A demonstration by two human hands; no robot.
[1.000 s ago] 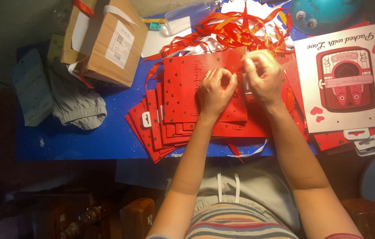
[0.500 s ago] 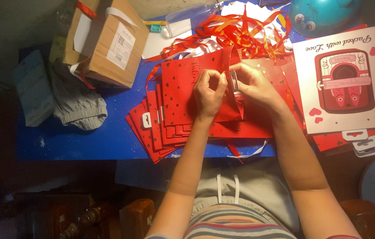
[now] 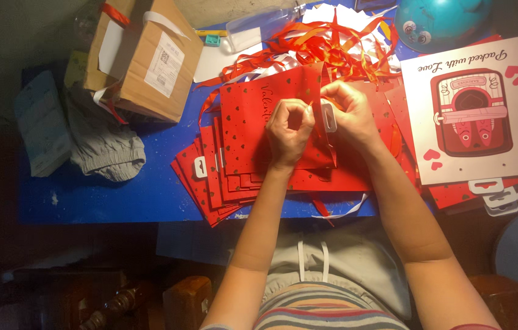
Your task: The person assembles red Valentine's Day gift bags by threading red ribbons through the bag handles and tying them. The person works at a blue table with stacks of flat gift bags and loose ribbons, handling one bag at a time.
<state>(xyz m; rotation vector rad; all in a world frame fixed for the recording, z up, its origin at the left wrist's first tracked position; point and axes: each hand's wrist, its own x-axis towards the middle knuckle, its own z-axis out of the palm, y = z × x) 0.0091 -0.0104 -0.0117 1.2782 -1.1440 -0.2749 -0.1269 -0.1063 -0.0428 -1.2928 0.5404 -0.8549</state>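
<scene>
A home craft corner, by the look of it: a small blue desk (image 3: 118, 198) crowded with stacked red gift bags (image 3: 222, 177), tangled red ribbon (image 3: 326, 46), a taped cardboard box (image 3: 143, 58) and folded grey cloth (image 3: 103, 150), with carved wooden furniture (image 3: 118, 302) below.

Glossy satin ribbon (image 3: 326, 46) heaps at the blue table's (image 3: 118, 195) far edge — its painted top scuffed, matt. Red paper bags (image 3: 253, 131) look smooth, foil-flecked. Near the left corner, a matt cardboard box (image 3: 149, 58) and soft grey cloth (image 3: 103, 150).
</scene>
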